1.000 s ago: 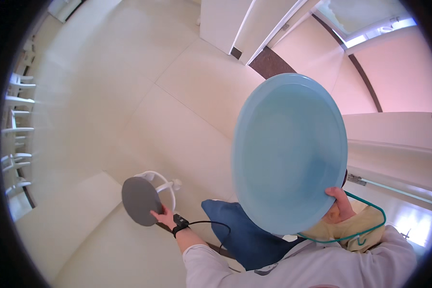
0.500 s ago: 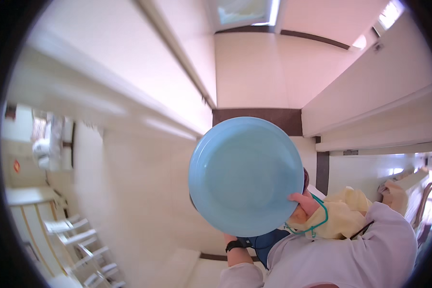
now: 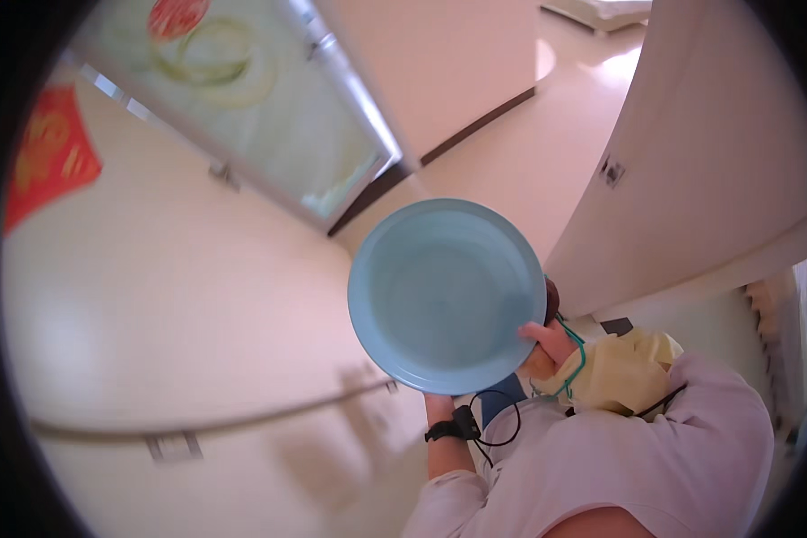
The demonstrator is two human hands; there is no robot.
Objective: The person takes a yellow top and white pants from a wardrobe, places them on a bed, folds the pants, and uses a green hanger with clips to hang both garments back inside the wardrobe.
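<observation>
A round light-blue basin [image 3: 444,287] is held in front of me, its inside facing up and nothing to be seen in it. My right hand [image 3: 550,344] grips the basin's right rim, the thumb over the edge. Pale yellow cloth [image 3: 620,372] hangs at my right wrist and forearm, with a thin teal hanger-like loop [image 3: 579,360] beside it. Something dark brown [image 3: 552,293] shows just past the rim there. My left hand [image 3: 438,408] reaches beneath the near side of the basin, its fingers hidden; a black band with a small device [image 3: 455,425] circles that wrist.
A framed glass door panel [image 3: 251,117] stands ahead on the left, near a red hanging decoration [image 3: 58,152]. On the right is a pale door [image 3: 690,170] with a latch. Light floor [image 3: 529,170] runs between them. A pale wall [image 3: 170,296] fills the left.
The view has turned, bringing the glass panel and red decoration into sight at the left; the white ladder-like rack has left it. Both arms keep the same hold around the basin.
</observation>
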